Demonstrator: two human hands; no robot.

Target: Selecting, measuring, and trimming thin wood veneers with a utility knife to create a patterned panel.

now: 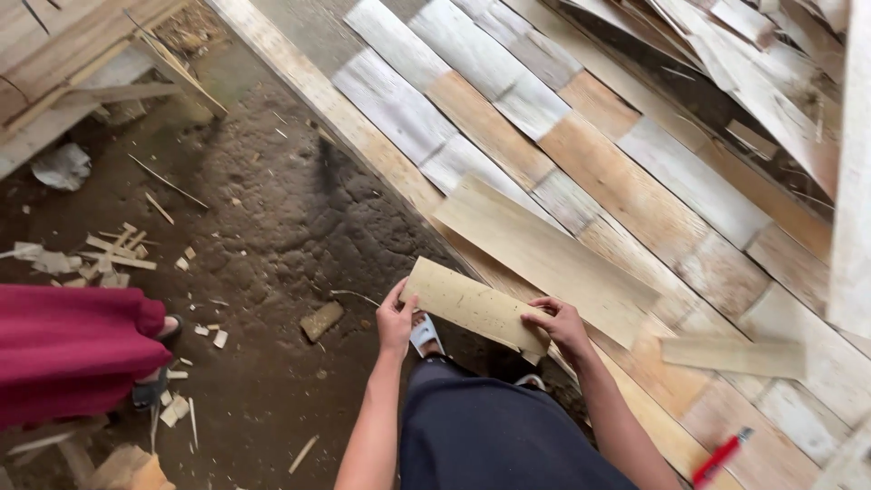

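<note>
The left hand (396, 319) and the right hand (561, 325) hold a short strip of thin wood (474, 307) by its two ends, above the knees and slightly tilted. The fingers (544, 319) of each hand pinch an end, thumb on top and the rest curled beneath. The strip looks light and dry, pale yellow with dark specks, flat with rough-cut edges; thin as it is, it would probably flex a little and could split along the grain, so a hold at both ends suits it. Just beyond the fingers lies a longer pale sheet (544, 259) on a floor of laid strips (635, 181), grey-white and tan. Below the right hand lies a red marker (721, 456). Left of the fingers, bare dirt (263, 227) carries wood scraps (113, 254).
</note>
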